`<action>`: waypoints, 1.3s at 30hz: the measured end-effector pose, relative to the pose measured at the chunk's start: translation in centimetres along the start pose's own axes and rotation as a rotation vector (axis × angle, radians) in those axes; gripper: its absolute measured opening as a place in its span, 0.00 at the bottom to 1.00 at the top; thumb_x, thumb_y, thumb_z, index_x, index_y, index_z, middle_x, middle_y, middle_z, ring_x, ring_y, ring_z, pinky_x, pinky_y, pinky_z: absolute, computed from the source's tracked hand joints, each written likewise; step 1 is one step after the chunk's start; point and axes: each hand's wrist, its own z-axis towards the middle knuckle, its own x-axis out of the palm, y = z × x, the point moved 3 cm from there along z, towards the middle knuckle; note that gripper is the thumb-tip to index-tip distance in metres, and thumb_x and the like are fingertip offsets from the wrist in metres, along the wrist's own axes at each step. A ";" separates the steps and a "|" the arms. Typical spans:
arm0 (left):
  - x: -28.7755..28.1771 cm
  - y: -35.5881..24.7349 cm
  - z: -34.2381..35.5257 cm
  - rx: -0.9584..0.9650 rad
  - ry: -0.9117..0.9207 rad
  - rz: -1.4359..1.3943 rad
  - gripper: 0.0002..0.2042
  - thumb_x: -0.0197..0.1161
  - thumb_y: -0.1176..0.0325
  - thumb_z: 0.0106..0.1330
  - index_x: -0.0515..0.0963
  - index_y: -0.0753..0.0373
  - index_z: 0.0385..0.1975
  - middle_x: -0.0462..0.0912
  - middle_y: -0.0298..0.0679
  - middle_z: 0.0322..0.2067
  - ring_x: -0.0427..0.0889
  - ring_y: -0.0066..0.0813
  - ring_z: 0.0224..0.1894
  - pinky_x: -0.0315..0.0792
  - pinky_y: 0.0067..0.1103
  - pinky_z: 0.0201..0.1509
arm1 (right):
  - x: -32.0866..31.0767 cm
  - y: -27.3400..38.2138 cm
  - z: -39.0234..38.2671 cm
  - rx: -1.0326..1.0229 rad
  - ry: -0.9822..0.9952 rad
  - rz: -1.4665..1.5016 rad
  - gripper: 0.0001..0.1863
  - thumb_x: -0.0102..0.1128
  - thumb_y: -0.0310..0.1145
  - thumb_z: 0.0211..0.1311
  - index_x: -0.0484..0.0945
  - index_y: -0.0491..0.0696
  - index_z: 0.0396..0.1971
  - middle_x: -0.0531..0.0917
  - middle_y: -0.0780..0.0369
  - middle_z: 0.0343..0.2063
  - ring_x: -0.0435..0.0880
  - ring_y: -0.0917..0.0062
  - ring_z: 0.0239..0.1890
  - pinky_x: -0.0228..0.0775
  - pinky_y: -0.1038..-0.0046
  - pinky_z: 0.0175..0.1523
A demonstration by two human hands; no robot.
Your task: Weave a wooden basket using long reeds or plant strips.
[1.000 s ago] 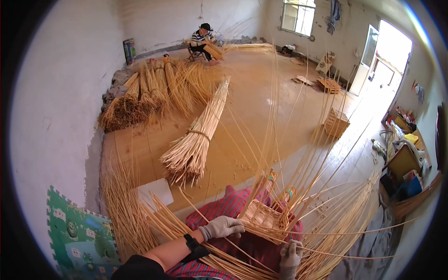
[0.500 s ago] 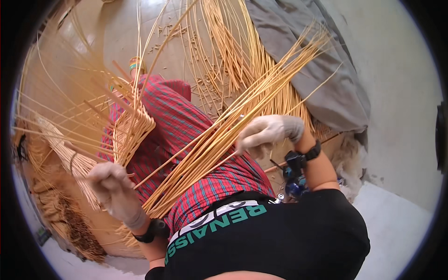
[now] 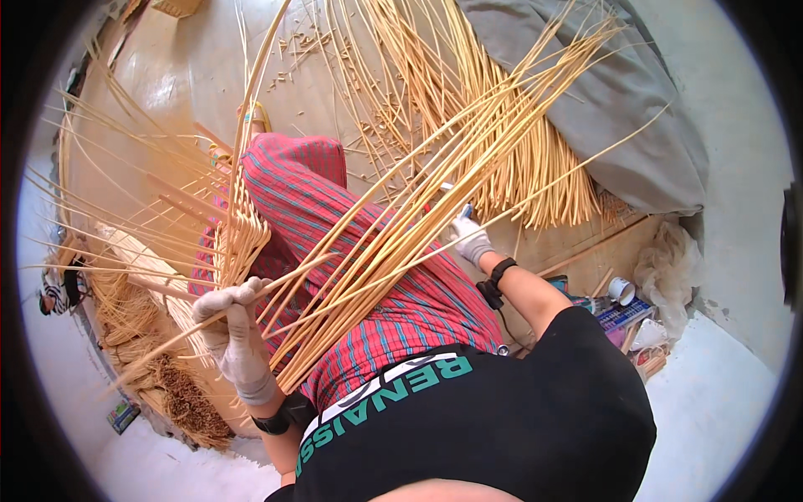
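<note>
My left hand point(image 3: 237, 335), in a white work glove, is closed around a single wicker rod point(image 3: 180, 336) that sticks out on both sides of the fist. Just beyond it stands a partly woven wicker basket point(image 3: 240, 244), its long loose rods fanning left and upward. A thick bundle of peeled rods point(image 3: 368, 268) lies slantwise over my lap. My right hand point(image 3: 471, 240), also gloved, is on the far side of that bundle, gripping a small tool with a blue handle point(image 3: 466, 211). Rods partly hide this tool, so its kind is unclear.
More rods point(image 3: 535, 171) lie on the floor ahead, partly under a grey cloth point(image 3: 598, 125). Short cut-off ends point(image 3: 305, 46) are scattered there. Dark rod bundles point(image 3: 180, 402) lie at left. A white cup point(image 3: 621, 290) and a blue box point(image 3: 623, 315) sit at right.
My left hand has taken hold of a rod near the basket. My right hand has moved from above the lap bundle to its far side and now grips the blue-handled tool.
</note>
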 end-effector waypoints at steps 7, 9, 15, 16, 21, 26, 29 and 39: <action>0.7 4.9 0.3 -0.117 -0.172 -0.346 0.10 0.59 0.74 0.76 0.77 0.61 0.54 0.85 0.47 0.50 0.85 0.45 0.55 0.84 0.47 0.60 | 2.5 -0.4 7.4 0.148 -0.100 -0.003 0.23 0.63 0.38 0.64 0.76 0.47 0.58 0.83 0.51 0.55 0.84 0.57 0.54 0.77 0.59 0.56; 0.9 6.5 1.2 -0.165 -0.218 -0.343 0.10 0.58 0.74 0.77 0.79 0.62 0.54 0.85 0.47 0.52 0.86 0.44 0.55 0.84 0.45 0.59 | 2.4 -1.0 6.7 0.170 -0.016 -0.038 0.24 0.64 0.38 0.64 0.76 0.47 0.58 0.83 0.51 0.55 0.84 0.57 0.54 0.77 0.59 0.56; 2.4 9.4 3.6 -0.281 -0.338 -0.432 0.11 0.58 0.73 0.77 0.80 0.65 0.54 0.86 0.46 0.52 0.87 0.41 0.54 0.85 0.41 0.61 | -3.2 0.5 6.7 0.062 0.225 0.119 0.26 0.65 0.39 0.64 0.75 0.47 0.60 0.83 0.51 0.55 0.84 0.58 0.55 0.76 0.59 0.57; 3.1 9.5 4.1 -0.289 -0.337 -0.440 0.11 0.58 0.73 0.77 0.80 0.66 0.54 0.85 0.46 0.52 0.87 0.40 0.54 0.85 0.40 0.61 | -4.6 1.3 6.7 0.036 0.255 0.199 0.27 0.65 0.39 0.63 0.75 0.46 0.60 0.83 0.51 0.55 0.84 0.58 0.55 0.76 0.59 0.57; 6.3 10.5 6.3 -0.292 -0.315 -0.438 0.10 0.59 0.75 0.76 0.80 0.68 0.53 0.85 0.47 0.51 0.87 0.39 0.54 0.86 0.37 0.60 | -10.1 9.4 6.9 -0.109 0.245 0.549 0.28 0.66 0.40 0.63 0.74 0.46 0.62 0.83 0.51 0.55 0.84 0.58 0.56 0.76 0.60 0.58; 7.6 11.0 6.9 -0.378 -0.279 -0.283 0.10 0.61 0.75 0.75 0.80 0.68 0.53 0.86 0.47 0.49 0.88 0.38 0.51 0.86 0.36 0.59 | -16.7 18.0 7.0 -0.358 0.041 0.843 0.34 0.69 0.40 0.63 0.70 0.43 0.66 0.81 0.49 0.55 0.81 0.62 0.59 0.73 0.62 0.64; 7.6 11.3 6.6 -0.388 -0.278 -0.237 0.09 0.61 0.75 0.75 0.81 0.69 0.51 0.86 0.47 0.48 0.88 0.38 0.50 0.87 0.34 0.57 | -18.9 19.9 6.5 -0.286 0.068 0.792 0.32 0.67 0.38 0.65 0.69 0.42 0.66 0.81 0.49 0.55 0.82 0.62 0.59 0.74 0.63 0.63; 6.7 8.5 6.3 -0.149 -0.202 -0.053 0.07 0.59 0.73 0.77 0.81 0.68 0.48 0.86 0.45 0.49 0.87 0.35 0.51 0.84 0.34 0.60 | -15.0 15.7 6.7 -0.054 -0.052 0.458 0.26 0.59 0.47 0.70 0.74 0.43 0.57 0.87 0.49 0.31 0.87 0.57 0.34 0.77 0.58 0.40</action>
